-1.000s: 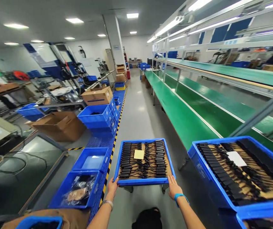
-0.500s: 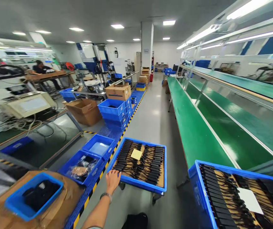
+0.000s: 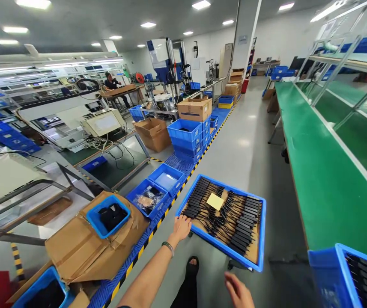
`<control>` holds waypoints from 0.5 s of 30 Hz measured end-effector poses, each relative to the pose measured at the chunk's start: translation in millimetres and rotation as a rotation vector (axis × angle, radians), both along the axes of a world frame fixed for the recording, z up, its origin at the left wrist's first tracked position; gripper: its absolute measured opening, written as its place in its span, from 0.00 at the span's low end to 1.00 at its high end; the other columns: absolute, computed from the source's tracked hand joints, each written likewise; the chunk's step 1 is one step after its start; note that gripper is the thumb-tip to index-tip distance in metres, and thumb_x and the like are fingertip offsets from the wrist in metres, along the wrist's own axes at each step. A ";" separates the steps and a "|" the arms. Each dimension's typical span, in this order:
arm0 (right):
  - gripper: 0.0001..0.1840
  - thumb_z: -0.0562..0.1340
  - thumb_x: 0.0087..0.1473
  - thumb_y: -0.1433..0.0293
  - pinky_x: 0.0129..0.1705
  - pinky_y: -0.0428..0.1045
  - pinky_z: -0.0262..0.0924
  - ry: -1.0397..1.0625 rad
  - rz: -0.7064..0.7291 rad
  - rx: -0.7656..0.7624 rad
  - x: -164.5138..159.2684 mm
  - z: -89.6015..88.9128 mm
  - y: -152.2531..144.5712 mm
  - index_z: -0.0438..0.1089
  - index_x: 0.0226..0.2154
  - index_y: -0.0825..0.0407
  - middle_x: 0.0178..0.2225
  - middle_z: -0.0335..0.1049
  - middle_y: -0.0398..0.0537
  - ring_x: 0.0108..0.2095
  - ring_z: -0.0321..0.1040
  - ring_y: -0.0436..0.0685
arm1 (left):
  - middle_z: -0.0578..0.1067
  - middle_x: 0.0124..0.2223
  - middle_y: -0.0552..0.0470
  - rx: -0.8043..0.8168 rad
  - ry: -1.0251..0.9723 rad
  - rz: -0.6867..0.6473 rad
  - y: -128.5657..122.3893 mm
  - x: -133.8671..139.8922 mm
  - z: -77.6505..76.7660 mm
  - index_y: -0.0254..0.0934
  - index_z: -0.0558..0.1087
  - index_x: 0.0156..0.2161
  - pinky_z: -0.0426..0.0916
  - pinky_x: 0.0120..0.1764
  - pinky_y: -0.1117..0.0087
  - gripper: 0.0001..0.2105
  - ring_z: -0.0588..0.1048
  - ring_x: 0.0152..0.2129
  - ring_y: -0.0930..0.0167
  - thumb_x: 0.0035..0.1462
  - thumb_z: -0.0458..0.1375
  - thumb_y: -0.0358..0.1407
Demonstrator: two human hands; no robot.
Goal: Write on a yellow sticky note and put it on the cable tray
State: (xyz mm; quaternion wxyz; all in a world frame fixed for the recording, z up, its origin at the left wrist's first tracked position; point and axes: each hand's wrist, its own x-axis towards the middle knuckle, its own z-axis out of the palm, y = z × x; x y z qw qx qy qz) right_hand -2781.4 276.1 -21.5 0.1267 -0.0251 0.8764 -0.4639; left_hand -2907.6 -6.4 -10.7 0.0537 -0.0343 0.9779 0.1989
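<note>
In the head view, the left hand (image 3: pixel 180 226) rests on the near left corner of a blue tray (image 3: pixel 260 239) that rides on a small wheeled cart in the aisle, its fingers (image 3: pixel 183 219) spread apart and laid flat over the rim rather than curled round it. The tray carries rows of black adapters with cables (image 3: pixel 234 216) on a cardboard sheet, and a yellow note (image 3: pixel 215 201) lies on them near the tray's far side. The right hand (image 3: pixel 239 291) hangs free in the air below the tray's near edge, touching nothing, its fingers loosely apart. Just left of the tray runs a black-and-yellow floor stripe (image 3: pixel 157 224), and beyond it sit two low blue bins (image 3: pixel 157 192). Nearer than those, left of the tray, a small blue bin of dark parts (image 3: pixel 108 216) rests on a flattened cardboard box (image 3: pixel 77 246). Right of the tray stretches a long green worktop (image 3: pixel 324 171), with another blue crate (image 3: pixel 331 273) at its near end.
</note>
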 end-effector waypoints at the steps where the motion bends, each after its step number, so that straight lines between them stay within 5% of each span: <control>1: 0.16 0.53 0.53 0.65 0.45 0.52 0.67 0.027 0.022 -0.039 -24.9 0.9 -10.5 0.73 0.37 0.53 0.38 0.75 0.52 0.41 0.72 0.59 | 0.74 0.43 0.48 0.039 0.003 -0.006 -5.5 -0.4 -0.8 0.35 0.72 0.42 0.58 0.54 0.55 0.09 0.69 0.46 0.65 0.59 0.52 0.31; 7: 0.20 0.51 0.48 0.73 0.48 0.55 0.65 0.098 -0.036 0.003 -161.9 -24.3 -99.6 0.70 0.42 0.56 0.39 0.71 0.57 0.40 0.71 0.61 | 0.63 0.58 0.41 0.196 0.017 0.173 -55.3 -4.8 -9.6 0.32 0.56 0.60 0.55 0.59 0.59 0.27 0.61 0.57 0.64 0.53 0.47 0.25; 11: 0.26 0.51 0.43 0.77 0.51 0.59 0.61 0.120 -0.129 0.085 -178.4 -50.7 -150.2 0.66 0.47 0.64 0.43 0.63 0.65 0.45 0.66 0.66 | 0.55 0.64 0.38 0.299 -0.112 0.124 -64.7 -18.6 -18.5 0.30 0.46 0.64 0.53 0.60 0.59 0.41 0.56 0.60 0.60 0.46 0.59 0.32; 15: 0.27 0.50 0.43 0.79 0.54 0.59 0.58 0.156 -0.122 0.115 -164.8 -57.3 -172.9 0.64 0.48 0.65 0.43 0.61 0.64 0.47 0.63 0.67 | 0.52 0.65 0.36 0.351 -0.209 0.037 -51.0 -36.7 -20.2 0.29 0.36 0.65 0.56 0.59 0.61 0.51 0.56 0.61 0.60 0.40 0.61 0.31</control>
